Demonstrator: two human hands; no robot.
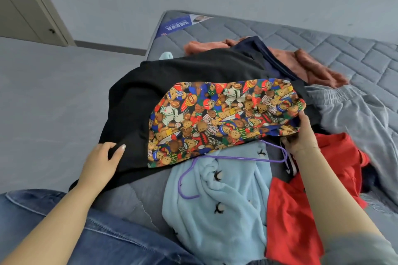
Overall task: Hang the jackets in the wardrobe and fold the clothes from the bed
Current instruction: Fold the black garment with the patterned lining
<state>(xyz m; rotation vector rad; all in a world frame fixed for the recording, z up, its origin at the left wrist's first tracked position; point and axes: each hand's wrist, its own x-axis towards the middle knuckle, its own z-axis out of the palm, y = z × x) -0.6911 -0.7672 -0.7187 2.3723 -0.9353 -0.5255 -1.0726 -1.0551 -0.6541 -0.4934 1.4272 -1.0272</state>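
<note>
— Folding, I'd say: the left hand (101,158) lies flat on the black garment (172,75) at its near corner, fingers loose, pinning rather than pinching. The right hand (301,135) has its grip closed on the edge of the teddy-bear print panel (224,118), which looks like part of that same black piece.

— Where does it all sit?

— On the bed (323,45), spread across the pile. Under it lie a light blue fleece (215,211), a red garment (288,217), grey sweatpants (353,109) and a rust-coloured piece (312,66) further back. A purple hanger (234,159) rests on the fleece, touching nothing but cloth as far as I can tell.

— So fold or hang?

— I can't tell whether it's a jacket. If it's to be folded, the next move probably calls for drawing the printed side across towards the left hand while that hand keeps the corner flat. If hung, the hanger is near the right wrist.

— Anything readable?

— A blue label (178,26) on the mattress's far corner carries white characters, too small to read.
</note>
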